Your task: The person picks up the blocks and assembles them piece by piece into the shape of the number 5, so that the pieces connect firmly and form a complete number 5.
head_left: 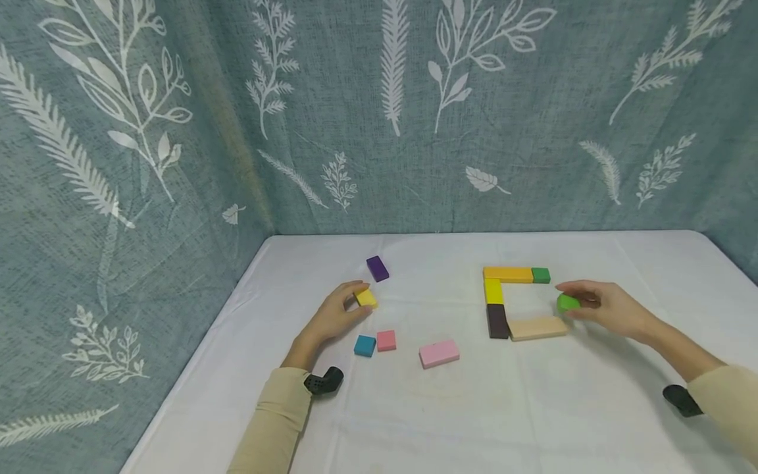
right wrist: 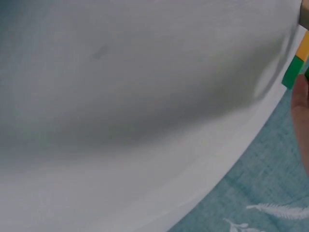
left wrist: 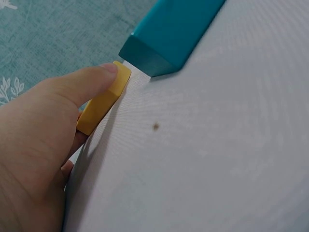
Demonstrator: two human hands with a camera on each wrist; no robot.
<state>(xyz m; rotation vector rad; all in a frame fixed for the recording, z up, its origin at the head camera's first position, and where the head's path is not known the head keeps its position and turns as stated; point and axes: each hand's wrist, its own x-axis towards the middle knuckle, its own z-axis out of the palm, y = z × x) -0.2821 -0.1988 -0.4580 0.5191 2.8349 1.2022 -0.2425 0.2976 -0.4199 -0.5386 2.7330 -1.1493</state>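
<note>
A small yellow block [head_left: 366,298] is pinched by the left grip [head_left: 331,318] near a purple block [head_left: 377,268]; a light green block [head_left: 566,303] is pinched by the right grip [head_left: 618,309] near a beige block [head_left: 537,328].

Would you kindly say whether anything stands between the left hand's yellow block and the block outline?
Nothing visible stands between the held yellow block and the outline; the pink block lies off to the near side.

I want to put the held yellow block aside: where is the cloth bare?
Bare cloth lies between the purple block and the orange block, and on the near side of the pink block, between the sleeves. Crowded: around the blue block and left hand, and beside the tan block, by the right hand.
</note>
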